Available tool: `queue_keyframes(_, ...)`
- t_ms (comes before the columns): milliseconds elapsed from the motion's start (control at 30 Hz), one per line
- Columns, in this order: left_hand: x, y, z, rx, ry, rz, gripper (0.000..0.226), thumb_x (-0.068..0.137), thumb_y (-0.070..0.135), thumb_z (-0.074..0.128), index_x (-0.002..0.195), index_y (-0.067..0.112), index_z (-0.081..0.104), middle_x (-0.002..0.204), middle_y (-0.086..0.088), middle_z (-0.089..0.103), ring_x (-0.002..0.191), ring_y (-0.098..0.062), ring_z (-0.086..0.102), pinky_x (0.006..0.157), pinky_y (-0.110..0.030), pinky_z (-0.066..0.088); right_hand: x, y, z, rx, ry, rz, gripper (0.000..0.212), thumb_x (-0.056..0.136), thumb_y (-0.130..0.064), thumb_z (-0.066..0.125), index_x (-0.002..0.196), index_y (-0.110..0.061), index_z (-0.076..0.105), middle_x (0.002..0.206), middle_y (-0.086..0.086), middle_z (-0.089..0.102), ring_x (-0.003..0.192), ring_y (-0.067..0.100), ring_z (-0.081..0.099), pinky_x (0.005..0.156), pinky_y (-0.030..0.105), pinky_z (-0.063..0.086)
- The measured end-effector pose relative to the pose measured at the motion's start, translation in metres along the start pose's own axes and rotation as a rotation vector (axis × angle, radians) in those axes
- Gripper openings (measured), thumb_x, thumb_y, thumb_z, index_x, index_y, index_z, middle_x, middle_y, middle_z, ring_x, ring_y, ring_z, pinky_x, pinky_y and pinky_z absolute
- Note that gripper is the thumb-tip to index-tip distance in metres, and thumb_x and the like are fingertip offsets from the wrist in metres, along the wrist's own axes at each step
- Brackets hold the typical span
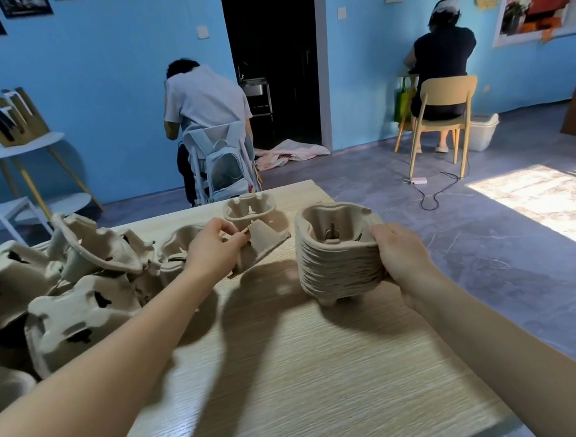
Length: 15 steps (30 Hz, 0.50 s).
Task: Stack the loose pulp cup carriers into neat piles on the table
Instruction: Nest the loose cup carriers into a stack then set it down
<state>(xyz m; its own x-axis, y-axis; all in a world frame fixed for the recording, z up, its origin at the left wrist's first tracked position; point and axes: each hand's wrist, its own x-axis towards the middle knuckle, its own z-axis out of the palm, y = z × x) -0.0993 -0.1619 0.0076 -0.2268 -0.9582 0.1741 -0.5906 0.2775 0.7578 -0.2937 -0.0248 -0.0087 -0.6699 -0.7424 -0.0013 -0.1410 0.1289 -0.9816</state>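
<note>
My left hand (213,248) pinches 1 tilted carrier (263,239) by its rim; my right hand (400,251) grips the nested pile (336,256) on the table (307,386). Loose carriers (61,286) lie left. The pulp looks light, stiffish and crushable, so rims seem safest.

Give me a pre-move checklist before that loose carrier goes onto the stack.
1. Left hand has the loose carrier: ok, fingers pinch its near edge.
2. Carrier orientation for nesting: not ok, it is tilted, one edge lifted off the table.
3. Right hand steadies the stack: ok, it grips the stack's right side.
4. Stack seated flat on the table: cannot tell, its feet look at or just above the surface.
5. Stack top free: ok, nothing lies across the top cup well.
6. Path between carrier and stack: ok, bare tabletop between them.
</note>
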Motion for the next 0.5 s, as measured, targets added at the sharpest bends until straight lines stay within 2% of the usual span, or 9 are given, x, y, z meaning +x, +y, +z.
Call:
queue_keyframes(67, -0.007, 0.005, -0.008, -0.022, -0.047, -0.050, 0.012, 0.091, 0.027, 0.055, 0.096, 0.017, 0.058, 0.080, 0.002, 0.057, 0.065, -0.010, 0.051, 0.053, -0.026, 0.041, -0.001, -0.001, 0.000, -0.011, 0.008, -0.010, 0.024, 0.092, -0.027, 0.042, 0.072, -0.014, 0.049, 0.079, 0.004, 0.048, 0.083, 0.025, 0.047, 0.077, 0.046, 0.045)
queue_keyframes(200, -0.022, 0.003, -0.012, -0.027, -0.167, -0.100, 0.024, 0.090, 0.032, 0.055, 0.095, 0.012, 0.067, 0.083, -0.004, 0.061, 0.068, -0.014, 0.051, 0.059, -0.027, 0.038, -0.006, -0.001, 0.000, -0.040, 0.024, -0.018, 0.023, 0.091, -0.025, 0.042, 0.074, -0.011, 0.050, 0.077, 0.005, 0.048, 0.081, 0.026, 0.046, 0.083, 0.055, 0.049)
queue_keyframes(300, -0.029, -0.006, -0.016, -0.162, -0.222, -0.140, 0.030, 0.082, 0.047, 0.062, 0.090, 0.019, 0.070, 0.097, -0.005, 0.064, 0.085, -0.021, 0.058, 0.070, -0.030, 0.042, -0.011, 0.000, 0.000, -0.044, 0.032, -0.020, 0.023, 0.090, -0.026, 0.042, 0.077, -0.010, 0.051, 0.077, 0.006, 0.047, 0.079, 0.026, 0.046, 0.075, 0.050, 0.047)
queue_keyframes(367, -0.036, -0.009, -0.020, -0.277, -0.363, -0.142, 0.060, 0.059, 0.064, 0.072, 0.099, 0.018, 0.069, 0.104, -0.006, 0.067, 0.097, -0.024, 0.061, 0.081, -0.032, 0.044, -0.012, 0.001, 0.001, -0.032, 0.030, -0.018, 0.024, 0.091, -0.027, 0.042, 0.075, -0.011, 0.050, 0.076, 0.006, 0.047, 0.079, 0.025, 0.046, 0.072, 0.045, 0.043)
queue_keyframes(433, -0.041, -0.012, -0.024, -0.286, -0.478, -0.128, 0.099, 0.039, 0.063, 0.085, 0.120, 0.012, 0.058, 0.110, -0.006, 0.065, 0.104, -0.023, 0.060, 0.093, -0.034, 0.046, -0.013, 0.000, 0.001, -0.038, 0.033, -0.016, 0.024, 0.092, -0.027, 0.042, 0.075, -0.011, 0.050, 0.076, 0.005, 0.047, 0.079, 0.025, 0.046, 0.071, 0.042, 0.042)
queue_keyframes(467, -0.044, -0.012, -0.025, -0.250, -0.506, -0.107, 0.106, 0.040, 0.055, 0.089, 0.128, 0.013, 0.050, 0.114, -0.005, 0.062, 0.107, -0.022, 0.058, 0.097, -0.035, 0.045, -0.013, 0.000, 0.002, -0.046, 0.036, -0.015, 0.024, 0.092, -0.027, 0.042, 0.077, -0.010, 0.051, 0.077, 0.005, 0.048, 0.080, 0.025, 0.047, 0.072, 0.042, 0.042)
queue_keyframes(500, -0.047, -0.012, -0.024, -0.187, -0.496, -0.087, 0.101, 0.048, 0.046, 0.089, 0.133, 0.014, 0.045, 0.116, -0.003, 0.059, 0.108, -0.021, 0.057, 0.098, -0.034, 0.045, -0.014, -0.002, 0.002, -0.057, 0.039, -0.013, 0.024, 0.092, -0.027, 0.041, 0.079, -0.009, 0.052, 0.077, 0.006, 0.048, 0.081, 0.026, 0.047, 0.073, 0.044, 0.044)
